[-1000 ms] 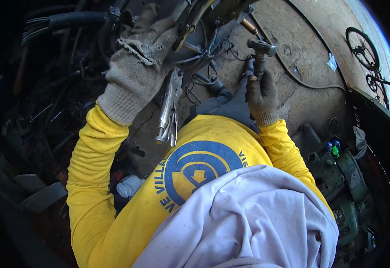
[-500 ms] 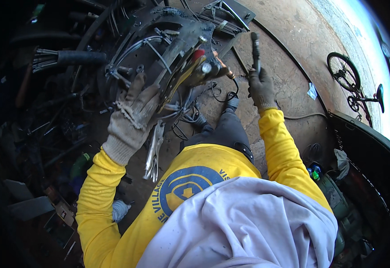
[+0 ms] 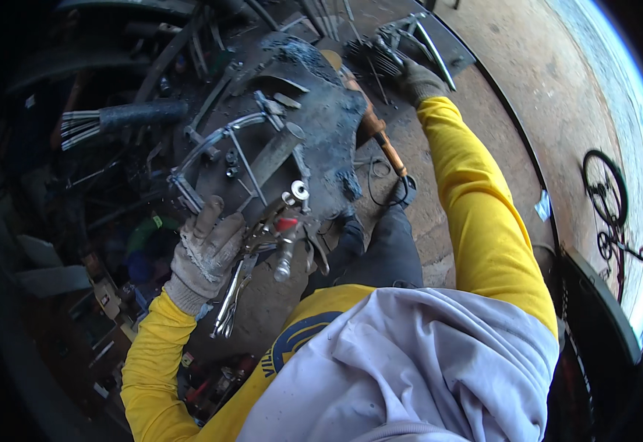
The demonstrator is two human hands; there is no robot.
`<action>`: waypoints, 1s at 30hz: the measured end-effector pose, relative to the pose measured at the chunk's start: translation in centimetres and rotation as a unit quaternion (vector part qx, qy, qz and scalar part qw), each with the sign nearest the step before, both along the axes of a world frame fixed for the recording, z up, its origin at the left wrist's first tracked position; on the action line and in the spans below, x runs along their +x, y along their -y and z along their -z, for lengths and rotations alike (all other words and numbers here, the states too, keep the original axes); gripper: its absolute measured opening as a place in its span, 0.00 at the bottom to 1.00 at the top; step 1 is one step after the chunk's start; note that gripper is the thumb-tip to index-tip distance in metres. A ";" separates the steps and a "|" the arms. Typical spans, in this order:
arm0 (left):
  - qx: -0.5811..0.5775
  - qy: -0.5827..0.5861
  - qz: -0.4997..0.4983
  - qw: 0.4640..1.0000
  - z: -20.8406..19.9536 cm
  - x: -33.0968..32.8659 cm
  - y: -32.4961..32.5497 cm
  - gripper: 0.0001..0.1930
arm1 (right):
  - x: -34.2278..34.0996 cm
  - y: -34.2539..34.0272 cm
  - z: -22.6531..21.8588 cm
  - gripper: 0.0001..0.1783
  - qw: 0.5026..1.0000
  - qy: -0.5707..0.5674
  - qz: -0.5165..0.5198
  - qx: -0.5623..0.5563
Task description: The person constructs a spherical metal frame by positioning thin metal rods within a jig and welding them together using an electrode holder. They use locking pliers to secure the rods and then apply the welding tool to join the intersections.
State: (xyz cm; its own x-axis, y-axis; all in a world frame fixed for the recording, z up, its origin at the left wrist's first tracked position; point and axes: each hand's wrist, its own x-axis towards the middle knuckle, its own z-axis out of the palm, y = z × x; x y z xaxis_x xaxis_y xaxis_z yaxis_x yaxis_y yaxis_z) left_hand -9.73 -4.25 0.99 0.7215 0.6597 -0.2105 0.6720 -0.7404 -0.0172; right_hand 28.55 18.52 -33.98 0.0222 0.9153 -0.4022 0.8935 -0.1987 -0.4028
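Note:
My left hand [image 3: 205, 250], in a pale grey glove, lies with fingers stretched along the near edge of the dark metal table [image 3: 321, 140]. Its fingertips are beside a bent frame of welded metal rods [image 3: 229, 132]. Locking pliers [image 3: 234, 295] hang below the table edge next to this hand. Another clamp with a red part [image 3: 286, 228] sits to their right. My right hand [image 3: 420, 81], also gloved, reaches far forward to a bundle of thin rods [image 3: 384, 60]. Its fingers are curled there; what they grip is partly hidden.
An orange-brown corded tool [image 3: 371, 121] lies at the table's right edge. A metal pipe [image 3: 277, 156] rests beside the rod frame. To the left, a dark tube holding rods [image 3: 126, 118] juts out above dim clutter. A bicycle [image 3: 605, 191] stands far right.
My right hand has moved forward to the rod bundle; the dark-handled tool it held upright no longer shows clearly. My left hand has shifted down toward the near table edge. The view has turned.

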 end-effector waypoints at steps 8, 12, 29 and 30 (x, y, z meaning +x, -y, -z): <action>-0.028 0.005 -0.011 1.000 -0.1 -0.5 0.6 0.18 | 0.0 0.3 -3.8 0.21 0.976 -0.012 0.091 0.196; -0.009 -0.005 -0.010 1.000 0.1 -1.4 2.1 0.18 | -4.5 -2.2 -16.4 0.23 0.846 -0.298 0.050 0.438; 0.002 0.009 -0.025 1.000 3.0 -1.6 1.0 0.19 | -17.6 -15.8 -36.0 0.30 0.856 -0.425 -0.030 0.293; -0.061 -0.008 -0.063 0.996 3.6 -1.9 1.0 0.18 | -17.5 -15.8 -37.2 0.29 0.850 -0.417 -0.032 0.320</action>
